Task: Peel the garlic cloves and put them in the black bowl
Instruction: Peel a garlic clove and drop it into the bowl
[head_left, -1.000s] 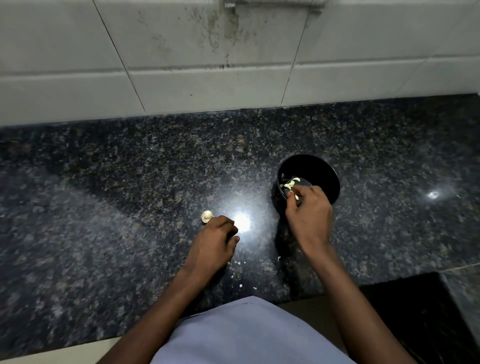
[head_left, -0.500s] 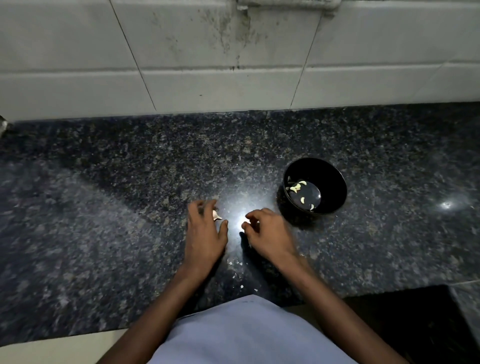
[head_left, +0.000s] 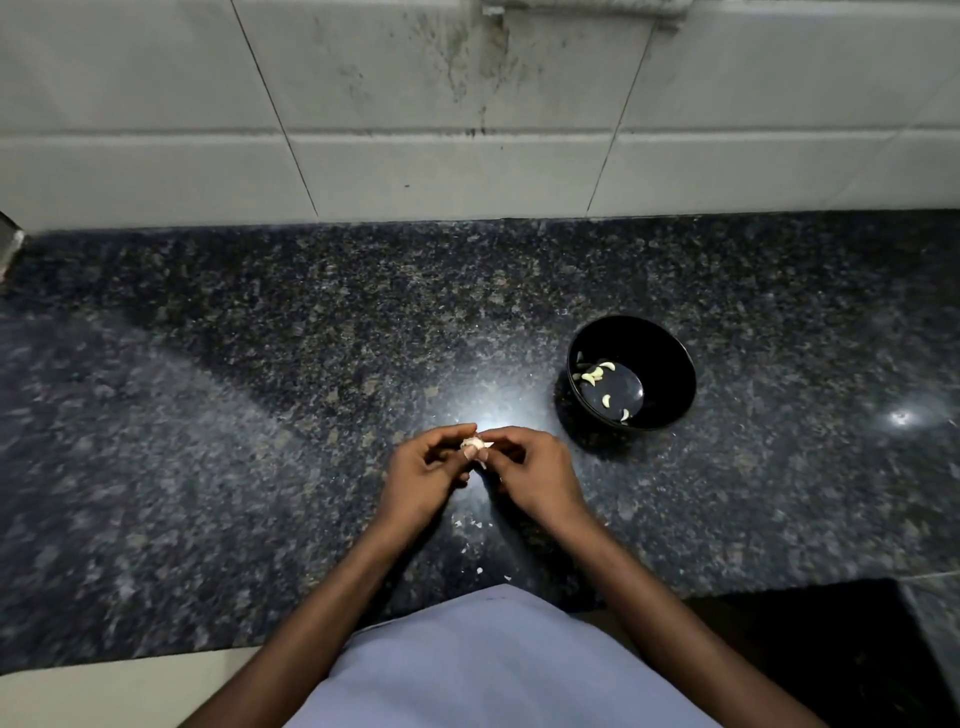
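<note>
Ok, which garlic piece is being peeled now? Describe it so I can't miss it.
On the dark speckled granite counter, left of the round black bowl, the left hand and right hand meet. They pinch a small whitish papery garlic piece, unlike the bare yellowish cloves in the bowl.

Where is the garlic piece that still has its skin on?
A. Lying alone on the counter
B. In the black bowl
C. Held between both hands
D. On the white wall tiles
C: the left hand and the right hand both pinch the garlic piece above the counter, while the black bowl to the right holds only peeled cloves.
</note>
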